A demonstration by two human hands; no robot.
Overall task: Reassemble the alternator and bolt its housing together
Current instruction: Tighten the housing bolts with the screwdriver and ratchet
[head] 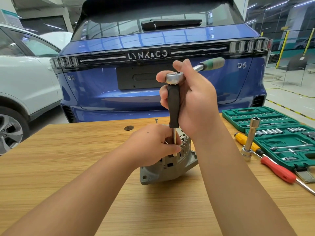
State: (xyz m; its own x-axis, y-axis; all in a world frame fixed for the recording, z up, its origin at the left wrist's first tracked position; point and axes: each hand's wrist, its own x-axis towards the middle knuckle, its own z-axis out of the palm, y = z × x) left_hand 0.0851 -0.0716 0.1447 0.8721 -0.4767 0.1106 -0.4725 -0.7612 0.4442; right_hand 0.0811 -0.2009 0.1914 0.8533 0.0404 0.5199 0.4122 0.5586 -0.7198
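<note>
left hand (154,143) pinches the driver shaft (174,138) on the alternator (172,160); right hand (192,99) grips its black handle (173,106) under the ratchet (175,78).

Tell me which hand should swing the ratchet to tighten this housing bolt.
Right. The right hand already grips the ratchet at its head, above the black extension. The left hand pinches the shaft low against the alternator, so it probably serves best as the steadying hand.

right hand (196,101) gripping ratchet (175,78), left hand (151,145) steadying alternator (170,164)
</note>
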